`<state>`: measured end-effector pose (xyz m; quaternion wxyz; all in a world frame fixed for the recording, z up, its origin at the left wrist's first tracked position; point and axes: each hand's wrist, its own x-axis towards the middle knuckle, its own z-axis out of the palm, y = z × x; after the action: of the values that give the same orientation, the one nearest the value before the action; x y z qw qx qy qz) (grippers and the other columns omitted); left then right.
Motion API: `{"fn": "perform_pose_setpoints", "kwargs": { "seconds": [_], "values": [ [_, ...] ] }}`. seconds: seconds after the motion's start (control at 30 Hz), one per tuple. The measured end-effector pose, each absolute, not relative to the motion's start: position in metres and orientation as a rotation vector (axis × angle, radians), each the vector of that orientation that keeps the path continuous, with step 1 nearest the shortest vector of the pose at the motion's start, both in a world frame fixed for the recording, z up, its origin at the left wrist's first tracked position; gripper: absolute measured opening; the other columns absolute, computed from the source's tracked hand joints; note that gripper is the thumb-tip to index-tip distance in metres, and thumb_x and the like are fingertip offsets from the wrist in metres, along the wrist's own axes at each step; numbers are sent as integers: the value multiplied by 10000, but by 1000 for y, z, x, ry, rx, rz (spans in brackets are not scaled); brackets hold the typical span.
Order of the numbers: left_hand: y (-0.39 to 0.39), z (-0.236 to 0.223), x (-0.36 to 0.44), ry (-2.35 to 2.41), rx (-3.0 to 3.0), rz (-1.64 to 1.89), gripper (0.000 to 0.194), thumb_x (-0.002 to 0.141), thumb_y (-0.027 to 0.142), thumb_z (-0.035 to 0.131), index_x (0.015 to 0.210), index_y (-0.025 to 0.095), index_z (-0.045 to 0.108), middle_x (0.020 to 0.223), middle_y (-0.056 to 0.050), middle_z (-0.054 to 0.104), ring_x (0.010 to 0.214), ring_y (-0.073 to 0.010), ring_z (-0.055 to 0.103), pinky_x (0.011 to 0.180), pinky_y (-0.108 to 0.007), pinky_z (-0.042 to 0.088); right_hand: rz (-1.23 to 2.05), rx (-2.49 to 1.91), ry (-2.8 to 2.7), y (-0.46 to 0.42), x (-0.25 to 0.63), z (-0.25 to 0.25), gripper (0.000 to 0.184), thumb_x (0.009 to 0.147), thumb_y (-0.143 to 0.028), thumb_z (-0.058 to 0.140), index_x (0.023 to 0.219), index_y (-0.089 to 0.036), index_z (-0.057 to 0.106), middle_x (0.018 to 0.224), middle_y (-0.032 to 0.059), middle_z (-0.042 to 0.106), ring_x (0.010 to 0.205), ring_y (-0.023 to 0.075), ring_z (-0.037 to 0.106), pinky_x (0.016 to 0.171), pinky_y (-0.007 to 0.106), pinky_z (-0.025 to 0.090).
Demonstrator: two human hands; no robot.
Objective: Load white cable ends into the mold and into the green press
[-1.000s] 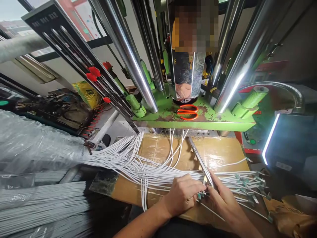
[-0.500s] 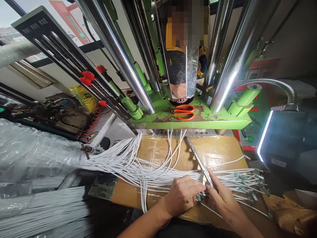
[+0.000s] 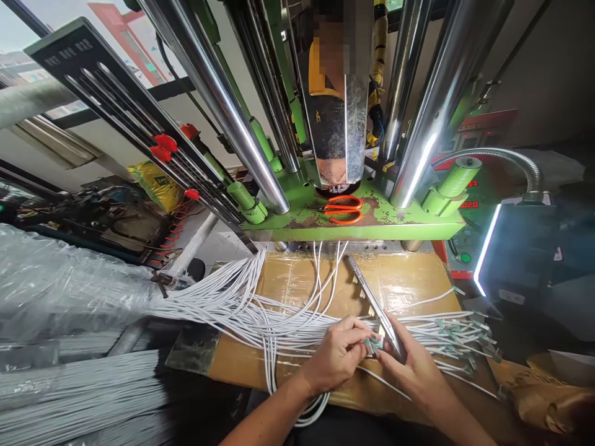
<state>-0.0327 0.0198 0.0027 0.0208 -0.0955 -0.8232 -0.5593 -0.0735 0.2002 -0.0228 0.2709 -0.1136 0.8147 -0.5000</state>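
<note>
My left hand [image 3: 337,356] is closed, its thumb and fingertips pinching the small green-and-white end [image 3: 373,344] of a white cable close to a metal bar. My right hand [image 3: 409,365] grips the near end of this slim metal bar [image 3: 367,290], which slants away to the upper left. Small cream-coloured pieces [image 3: 362,293] stick out along the bar's left side. Under both hands runs a thick bundle of white cables [image 3: 288,327], with many green-tipped ends [image 3: 474,337] fanned out at the right. The fingers partly hide the cable end.
A green press table [image 3: 288,228] with orange-handled scissors [image 3: 344,210] on it stands beyond the brown-covered board [image 3: 288,269]. Steel columns [image 3: 432,111] rise from it. A lit lamp [image 3: 488,248] is at the right, plastic-wrapped cables [image 3: 69,285] at the left.
My left hand has drawn slightly left of the bar, and the green cable end now shows in its fingers. A loop of white cable has appeared below my left forearm. My right hand keeps the bar.
</note>
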Motion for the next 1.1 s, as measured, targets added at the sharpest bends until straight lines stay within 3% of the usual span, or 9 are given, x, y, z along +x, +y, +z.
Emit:
{"fn": "perform_pose_setpoints", "kwargs": {
  "seconds": [0.07,0.17,0.23,0.33,0.4,0.57,0.77,0.97,1.1],
  "values": [
    [18,6,-33,-2455,26,-1930,187,875,242,564,918,166,729,898,-83,675,839,-170,626,748,-264,492,-1333,-263,2170,200,-74,-21,747,818,-472,515,1449,-123,322,1169,128,640,1174,301,547,1021,426,417],
    [14,5,-35,-2156,523,-2112,183,805,306,681,901,151,676,755,-26,658,616,-121,598,578,-220,471,-1330,-219,2160,201,-73,-21,718,826,-491,519,1434,-148,351,1106,101,647,1093,287,577,942,389,454],
    [11,4,-38,-2182,548,-2113,222,786,317,702,924,150,655,712,-2,649,514,-93,551,498,-201,439,-1351,-214,2145,201,-73,-22,708,829,-486,530,1428,-151,356,1114,99,641,1057,276,584,903,370,462],
    [6,3,-43,-2548,35,-1831,170,833,243,633,961,156,703,816,-49,721,681,-140,654,660,-231,516,-1385,-228,2133,202,-73,-25,706,835,-480,541,1426,-142,354,1105,99,644,1036,268,587,847,346,477],
    [3,-1,-47,-2649,-355,-1612,234,846,149,551,1013,158,715,903,-76,744,816,-171,689,771,-257,532,-1405,-226,2131,202,-73,-27,711,835,-479,547,1427,-135,354,1066,93,654,1024,266,592,821,336,486],
    [-1,-12,-57,-2651,-652,-1342,410,781,19,430,1067,147,695,961,-73,745,866,-157,699,783,-247,555,-1433,-210,2139,202,-72,-28,694,824,-453,567,1422,-153,384,1028,72,669,999,261,603,803,322,488],
    [-1,-18,-57,-2591,-697,-1160,363,834,42,421,1084,118,672,1024,-93,736,927,-163,697,824,-263,567,-1393,-232,2140,204,-72,-30,691,850,-467,545,1441,-164,354,984,54,657,952,246,601,818,310,479],
    [2,-19,-60,-2567,-526,-1388,333,832,47,474,1051,154,701,966,-77,741,869,-154,691,796,-258,552,-1363,-254,2162,201,-73,-24,703,849,-479,547,1440,-151,354,957,61,642,962,252,582,761,301,474],
    [-2,2,-59,-2670,-149,-1710,265,891,252,564,1110,162,682,973,-88,686,826,-162,644,753,-272,528,-1384,-237,2131,201,-73,-23,661,851,-474,553,1425,-192,386,1021,54,645,947,236,593,778,296,485]
  ]
}}
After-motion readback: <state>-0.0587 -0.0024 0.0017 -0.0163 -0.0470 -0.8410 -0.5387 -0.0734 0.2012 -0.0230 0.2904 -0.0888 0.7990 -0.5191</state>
